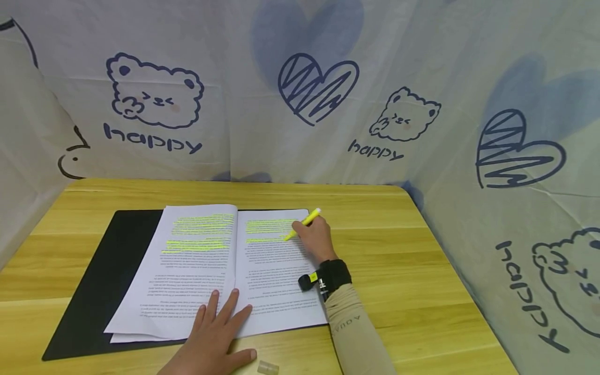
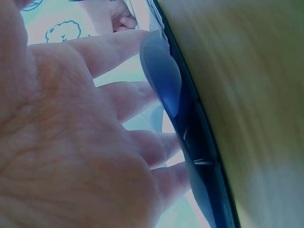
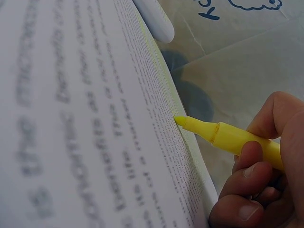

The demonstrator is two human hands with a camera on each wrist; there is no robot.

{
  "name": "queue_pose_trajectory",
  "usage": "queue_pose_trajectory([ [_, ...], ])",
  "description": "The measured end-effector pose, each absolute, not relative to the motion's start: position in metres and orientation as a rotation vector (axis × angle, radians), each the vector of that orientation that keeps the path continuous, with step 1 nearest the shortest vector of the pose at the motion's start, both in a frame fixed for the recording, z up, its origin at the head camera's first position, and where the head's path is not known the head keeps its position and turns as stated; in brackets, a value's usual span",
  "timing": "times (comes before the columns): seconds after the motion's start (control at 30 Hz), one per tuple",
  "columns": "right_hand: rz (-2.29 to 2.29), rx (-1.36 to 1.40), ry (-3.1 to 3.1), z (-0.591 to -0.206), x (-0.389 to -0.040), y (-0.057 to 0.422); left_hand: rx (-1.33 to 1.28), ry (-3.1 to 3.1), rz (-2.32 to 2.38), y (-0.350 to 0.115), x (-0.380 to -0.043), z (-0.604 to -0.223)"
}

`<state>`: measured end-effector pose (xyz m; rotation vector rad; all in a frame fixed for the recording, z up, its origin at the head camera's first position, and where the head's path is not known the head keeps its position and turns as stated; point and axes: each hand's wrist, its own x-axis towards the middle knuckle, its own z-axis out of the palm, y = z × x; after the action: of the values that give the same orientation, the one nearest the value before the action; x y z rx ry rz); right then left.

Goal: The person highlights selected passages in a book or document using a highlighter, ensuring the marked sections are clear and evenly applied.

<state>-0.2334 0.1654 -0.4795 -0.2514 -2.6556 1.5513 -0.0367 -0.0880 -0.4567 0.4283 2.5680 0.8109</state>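
My right hand (image 1: 316, 238) grips a yellow highlighter (image 3: 247, 140), its tip right at the printed text of the right-hand page (image 1: 276, 281). Yellow lines mark the top of that page and the upper half of the left-hand page (image 1: 187, 281). With fingers spread and straight, my left hand (image 1: 213, 333) rests on the lower edge of the papers near the fold. In the left wrist view its fingertips lie on the sheets, whose edges curl up a little. Close to the left thumb, a clear cap (image 1: 268, 367) lies on the table.
Beneath the papers is a black mat (image 1: 89, 291), showing mostly at the left. The wooden table (image 1: 398, 250) reaches back to a pale curtain (image 1: 253, 156) printed with bears and hearts, which also hangs along both sides. A black band with a small camera (image 1: 335, 275) circles the right wrist.
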Motion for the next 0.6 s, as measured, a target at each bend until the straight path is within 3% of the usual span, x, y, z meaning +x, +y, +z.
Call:
queue_pose_trajectory([
  [0.6,1.558,-0.297,-2.648,-0.4761,-0.2314,0.1683,0.41,2.563,0.805,-0.087,-0.0381,-0.4572],
])
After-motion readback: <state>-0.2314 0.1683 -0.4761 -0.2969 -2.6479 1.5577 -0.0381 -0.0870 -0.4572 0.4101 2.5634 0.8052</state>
